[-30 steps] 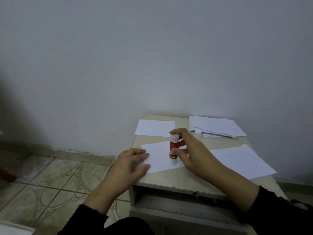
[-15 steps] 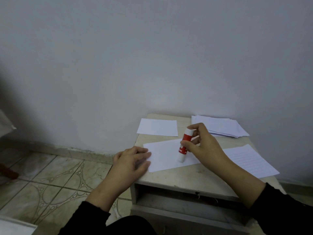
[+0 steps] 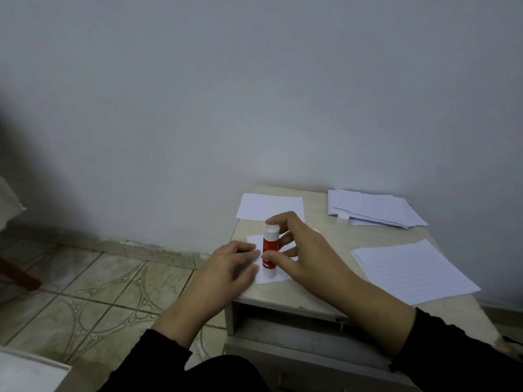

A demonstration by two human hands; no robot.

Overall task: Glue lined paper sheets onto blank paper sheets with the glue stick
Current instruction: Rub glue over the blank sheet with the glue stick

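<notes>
My right hand [image 3: 305, 250] grips a red and white glue stick [image 3: 270, 251], held upright with its lower end on a small blank paper sheet [image 3: 273, 275] at the table's front left. Most of that sheet is hidden under both hands. My left hand [image 3: 232, 264] presses flat on the sheet's left edge. A lined paper sheet [image 3: 413, 270] lies at the right, apart from the hands. The glue stick's white cap [image 3: 343, 218] stands near the back, in front of a stack.
A blank sheet [image 3: 268, 206] lies at the back left of the small beige table [image 3: 297, 298]. A stack of several sheets [image 3: 373, 207] sits at the back right by the wall. Tiled floor [image 3: 99, 278] lies left of the table, and an open drawer slot shows under its front edge.
My right hand has carried the glue stick leftward across the blank sheet and stood it upright from its tilt. My left hand stays pressed on the sheet's left edge.
</notes>
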